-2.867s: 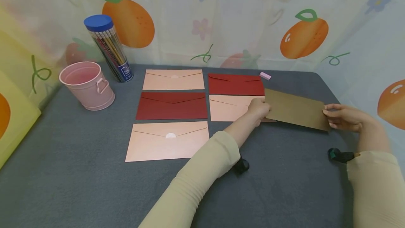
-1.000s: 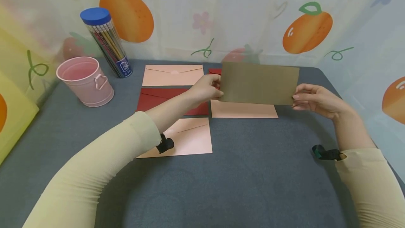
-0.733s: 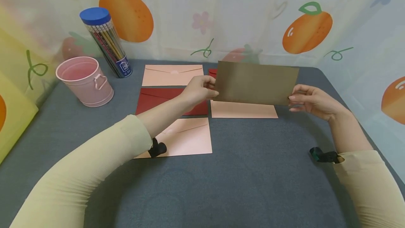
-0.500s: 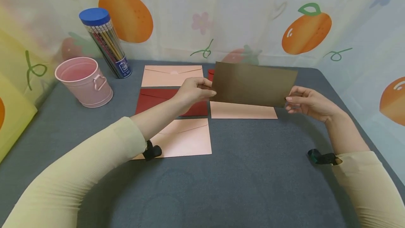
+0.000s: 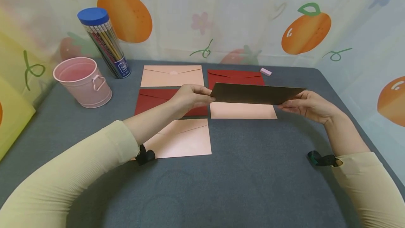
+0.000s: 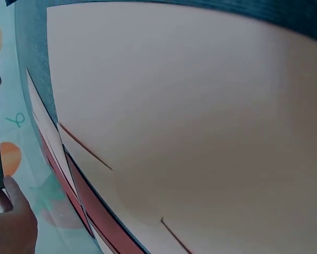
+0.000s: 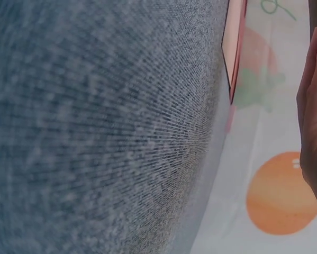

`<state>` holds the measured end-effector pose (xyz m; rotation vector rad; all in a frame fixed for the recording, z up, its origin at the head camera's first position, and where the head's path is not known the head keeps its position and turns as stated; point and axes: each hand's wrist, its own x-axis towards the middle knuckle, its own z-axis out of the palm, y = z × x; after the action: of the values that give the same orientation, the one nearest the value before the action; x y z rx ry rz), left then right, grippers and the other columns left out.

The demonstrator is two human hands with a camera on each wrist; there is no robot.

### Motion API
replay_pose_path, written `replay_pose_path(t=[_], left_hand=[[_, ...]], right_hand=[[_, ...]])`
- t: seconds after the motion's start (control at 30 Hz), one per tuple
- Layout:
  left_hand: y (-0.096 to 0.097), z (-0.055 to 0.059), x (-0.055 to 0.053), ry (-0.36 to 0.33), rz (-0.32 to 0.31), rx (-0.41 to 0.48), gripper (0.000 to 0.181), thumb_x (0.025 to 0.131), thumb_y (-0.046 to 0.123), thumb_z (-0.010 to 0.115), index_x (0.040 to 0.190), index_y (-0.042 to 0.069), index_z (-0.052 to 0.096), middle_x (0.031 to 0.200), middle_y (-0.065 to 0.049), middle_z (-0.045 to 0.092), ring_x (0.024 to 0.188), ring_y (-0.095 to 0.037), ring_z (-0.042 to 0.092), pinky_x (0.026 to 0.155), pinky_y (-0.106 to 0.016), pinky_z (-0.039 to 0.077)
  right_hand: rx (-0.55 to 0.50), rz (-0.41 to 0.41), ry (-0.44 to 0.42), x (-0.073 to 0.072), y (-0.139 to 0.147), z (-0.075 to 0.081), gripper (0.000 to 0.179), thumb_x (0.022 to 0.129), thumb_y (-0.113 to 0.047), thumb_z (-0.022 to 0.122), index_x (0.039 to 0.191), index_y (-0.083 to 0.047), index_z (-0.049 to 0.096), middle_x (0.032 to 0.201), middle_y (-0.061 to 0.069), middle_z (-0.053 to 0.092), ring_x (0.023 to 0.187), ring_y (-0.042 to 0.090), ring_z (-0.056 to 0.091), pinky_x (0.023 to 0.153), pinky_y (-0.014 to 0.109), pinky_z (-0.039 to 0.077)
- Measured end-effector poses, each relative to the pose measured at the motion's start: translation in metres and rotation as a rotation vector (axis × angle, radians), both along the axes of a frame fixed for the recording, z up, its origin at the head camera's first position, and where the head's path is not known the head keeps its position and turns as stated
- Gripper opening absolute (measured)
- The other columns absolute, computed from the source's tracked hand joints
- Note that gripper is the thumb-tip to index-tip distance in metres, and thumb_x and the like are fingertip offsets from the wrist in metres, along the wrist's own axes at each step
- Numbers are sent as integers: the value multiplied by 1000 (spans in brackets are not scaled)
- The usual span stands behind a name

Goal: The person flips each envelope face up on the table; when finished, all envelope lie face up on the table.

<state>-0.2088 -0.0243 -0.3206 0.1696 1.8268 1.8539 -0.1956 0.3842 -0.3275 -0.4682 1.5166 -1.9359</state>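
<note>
A brown envelope [image 5: 253, 94] is held above the table between both hands, tilted almost edge-on to the head view. My left hand [image 5: 191, 97] pinches its left end with thumb and fingers. At the opposite end my right hand [image 5: 311, 106] grips the right corner. Below the brown envelope lie a pink envelope [image 5: 243, 112] and, partly covered, a red envelope [image 5: 235, 76]. Under my left arm are a second red envelope [image 5: 155, 96] and a large pink envelope [image 5: 190, 140], each partly hidden. The left wrist view shows my left hand [image 6: 12, 222] at the brown envelope's lower end.
Another pink envelope [image 5: 172, 76] lies at the back. A pink bucket [image 5: 83, 83] and a blue-lidded tube of pencils [image 5: 105, 45] stand at the left. A small pink block [image 5: 265, 71] sits near the grey table's [image 5: 240, 185] back edge, before a fruit-print curtain [image 5: 240, 17].
Both hands lifted the brown envelope from the right and carried it left over the right-hand envelopes. It has since tipped from facing me to nearly flat, uncovering the back red envelope and pink block.
</note>
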Motion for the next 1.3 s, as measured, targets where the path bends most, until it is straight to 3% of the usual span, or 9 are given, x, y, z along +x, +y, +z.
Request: replay_pose_path(t=[0.1,0.2,0.33,0.5,0.7,0.9,1.0,1.13,1.3], left_hand=[[-2,-1,1,-16,-12,14,21,91,-2,64,111,1,69,115,-5,69,101,-10,69,102,-29,53],[-2,-3,2,6,-39,-31,21,91,-1,65,111,2,71,118,-12,71,113,-14,67,109,-32,49],[-3,-6,3,61,-92,-159,24,92,7,66,115,8,73,128,-7,68,131,-16,55,116,-36,42],[-2,-9,4,60,-117,-195,27,90,6,64,115,8,73,137,-1,62,135,-14,50,114,-37,41],[1,-9,4,-17,-140,-158,31,90,0,57,120,0,69,137,-6,60,106,-9,62,100,-28,54],[3,-14,6,13,-164,-167,20,91,-1,62,111,-2,61,100,-4,65,77,-6,64,79,-23,60],[6,-17,8,36,-152,-171,28,87,-5,65,109,2,49,82,-2,64,68,-8,64,73,-26,61],[8,-21,10,132,-180,-268,45,83,-5,69,117,6,42,70,-1,65,63,-10,65,68,-24,60],[11,-25,14,302,-274,-463,38,82,0,72,115,5,53,68,2,64,63,-9,66,67,-20,54]], right_hand=[[1,-6,-11,0,1,1,45,101,14,30,123,0,66,120,10,72,113,19,70,97,29,55],[43,-27,-11,1,0,1,43,102,12,31,123,0,67,121,8,72,114,17,70,97,27,56],[180,-86,21,3,-2,0,39,101,9,39,123,-4,68,119,1,73,109,9,70,91,21,57],[336,-136,29,4,-5,-2,35,98,7,49,123,-9,68,111,-5,74,102,4,69,84,20,58],[426,-165,15,4,-7,-4,37,95,8,55,124,-14,64,105,-5,71,93,8,69,80,23,60],[663,-183,53,6,-10,-3,37,93,0,63,129,-9,57,107,-6,63,86,8,68,81,27,60],[704,-179,34,6,-12,-3,32,92,-2,65,124,-8,60,103,-6,66,85,8,68,82,27,61],[722,-167,9,7,-13,-3,24,91,-2,67,112,-13,67,95,-7,70,84,7,69,82,28,61],[745,-128,8,7,-13,-4,22,90,-5,69,110,-15,70,94,-7,73,86,7,70,82,27,61]])
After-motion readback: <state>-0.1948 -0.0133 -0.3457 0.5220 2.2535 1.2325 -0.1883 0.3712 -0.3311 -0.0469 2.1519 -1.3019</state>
